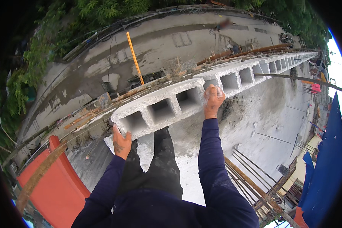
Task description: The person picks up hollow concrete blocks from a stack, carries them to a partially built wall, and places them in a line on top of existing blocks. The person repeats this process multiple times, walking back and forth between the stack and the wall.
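Observation:
A grey concrete hollow block [174,107] lies lengthwise in front of me, its three square cavities facing up. My left hand [121,146] grips its left end, thumb on the near side and fingers partly hidden behind the edge. At the other end my right hand [213,99] is closed over the block's end wall, knuckles up. Just beyond that hand, a row of similar hollow blocks [238,79] runs away to the right. The held block roughly lines up with this row; whether their ends touch is hidden by my right hand.
A rusty bar [300,77] crosses the row at right. Steel rods [250,171] jut out at lower right, near a blue tarp [326,152]. An orange-red panel [53,178] stands at lower left. Beyond the wall, a yellow pole [135,57] rises above lower concrete ground [148,34].

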`<state>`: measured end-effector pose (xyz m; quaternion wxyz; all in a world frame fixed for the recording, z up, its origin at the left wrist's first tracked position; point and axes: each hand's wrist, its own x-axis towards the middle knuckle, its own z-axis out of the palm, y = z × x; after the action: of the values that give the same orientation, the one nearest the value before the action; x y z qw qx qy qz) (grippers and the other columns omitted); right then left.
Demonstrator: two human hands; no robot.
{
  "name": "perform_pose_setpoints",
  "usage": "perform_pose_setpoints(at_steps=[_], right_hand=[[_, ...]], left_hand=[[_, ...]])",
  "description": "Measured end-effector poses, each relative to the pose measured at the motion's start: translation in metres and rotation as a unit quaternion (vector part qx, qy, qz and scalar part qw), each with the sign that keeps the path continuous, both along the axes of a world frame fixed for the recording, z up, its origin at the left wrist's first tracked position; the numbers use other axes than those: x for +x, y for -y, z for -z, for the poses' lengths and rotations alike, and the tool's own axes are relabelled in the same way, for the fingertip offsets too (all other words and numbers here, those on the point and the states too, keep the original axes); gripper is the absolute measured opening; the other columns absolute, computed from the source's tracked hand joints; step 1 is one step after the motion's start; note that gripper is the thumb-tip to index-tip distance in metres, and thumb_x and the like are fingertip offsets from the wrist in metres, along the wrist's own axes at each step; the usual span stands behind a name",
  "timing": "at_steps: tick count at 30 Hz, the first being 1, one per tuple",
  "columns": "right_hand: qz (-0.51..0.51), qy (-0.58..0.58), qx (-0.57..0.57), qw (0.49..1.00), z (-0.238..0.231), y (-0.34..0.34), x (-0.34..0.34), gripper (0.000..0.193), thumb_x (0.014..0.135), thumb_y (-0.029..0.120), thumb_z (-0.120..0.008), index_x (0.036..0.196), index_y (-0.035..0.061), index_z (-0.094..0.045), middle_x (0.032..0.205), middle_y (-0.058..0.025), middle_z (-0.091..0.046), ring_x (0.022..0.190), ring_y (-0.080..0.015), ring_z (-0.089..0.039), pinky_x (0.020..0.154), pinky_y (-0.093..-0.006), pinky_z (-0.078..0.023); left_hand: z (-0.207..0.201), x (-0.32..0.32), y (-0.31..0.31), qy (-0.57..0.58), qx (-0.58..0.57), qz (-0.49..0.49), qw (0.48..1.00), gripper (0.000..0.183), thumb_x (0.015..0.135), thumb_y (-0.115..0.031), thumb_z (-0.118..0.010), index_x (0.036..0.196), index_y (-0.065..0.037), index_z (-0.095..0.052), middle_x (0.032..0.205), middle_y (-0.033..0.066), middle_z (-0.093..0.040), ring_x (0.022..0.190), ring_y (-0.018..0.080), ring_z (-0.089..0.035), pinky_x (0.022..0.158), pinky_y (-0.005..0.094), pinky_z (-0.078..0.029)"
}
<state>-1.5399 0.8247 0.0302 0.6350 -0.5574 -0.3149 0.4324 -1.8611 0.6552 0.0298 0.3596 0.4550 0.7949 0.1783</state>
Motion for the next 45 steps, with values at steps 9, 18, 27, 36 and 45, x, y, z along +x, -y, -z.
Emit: perform_pose_setpoints(at_steps=[9,18,27,36,45], right_hand=[[-0.047,0.518,-0.132,0.844,-0.032,0.001,0.010,0.030,0.083,0.028,-0.064,0.074,-0.0004,-0.057,0.064,-0.0119,-0.057,0.054,-0.0236,-0.052,0.054,-0.0346,-0.043],[-0.229,0.581,-0.256,0.738,-0.053,0.011,0.000,0.051,0.074,0.035,-0.070,0.106,-0.0033,-0.061,0.092,-0.0241,-0.064,0.088,-0.0374,-0.063,0.076,-0.0392,-0.050],[-0.243,0.646,-0.237,0.684,-0.046,0.007,0.009,0.061,0.071,0.039,-0.072,0.106,-0.0094,-0.058,0.088,-0.0302,-0.062,0.089,-0.0402,-0.062,0.075,-0.0423,-0.051],[-0.248,0.632,-0.219,0.701,-0.052,0.005,0.020,0.052,0.075,0.042,-0.068,0.101,-0.0029,-0.063,0.093,-0.0256,-0.064,0.091,-0.0384,-0.062,0.078,-0.0419,-0.048],[-0.249,0.489,-0.315,0.775,-0.132,0.070,0.045,0.036,0.079,0.032,-0.065,0.098,0.0013,-0.067,0.084,-0.0132,-0.069,0.073,-0.0202,-0.067,0.060,-0.0294,-0.050]], left_hand=[[0.000,0.000,0.000,0.018,-0.016,-0.012,1.000,0.067,0.080,-0.017,-0.057,0.131,0.015,-0.026,0.128,0.0361,-0.039,0.121,0.0446,-0.039,0.102,0.0415,-0.032],[0.003,-0.001,0.001,0.054,-0.008,-0.019,0.998,0.070,0.081,-0.020,-0.056,0.132,0.015,-0.024,0.134,0.0344,-0.032,0.126,0.0427,-0.034,0.105,0.0400,-0.028],[-0.006,-0.001,-0.004,0.071,-0.046,-0.040,0.996,0.073,0.080,-0.023,-0.056,0.135,0.010,-0.022,0.139,0.0286,-0.028,0.130,0.0377,-0.030,0.107,0.0378,-0.026],[-0.037,-0.023,0.049,0.103,0.013,-0.041,0.994,0.070,0.082,-0.036,-0.058,0.134,0.003,-0.032,0.139,0.0212,-0.034,0.129,0.0330,-0.033,0.106,0.0373,-0.029],[0.102,-0.140,0.290,0.097,-0.250,-0.156,0.951,0.056,0.078,-0.037,-0.060,0.121,-0.002,-0.054,0.115,0.0194,-0.059,0.109,0.0312,-0.055,0.094,0.0358,-0.042]])
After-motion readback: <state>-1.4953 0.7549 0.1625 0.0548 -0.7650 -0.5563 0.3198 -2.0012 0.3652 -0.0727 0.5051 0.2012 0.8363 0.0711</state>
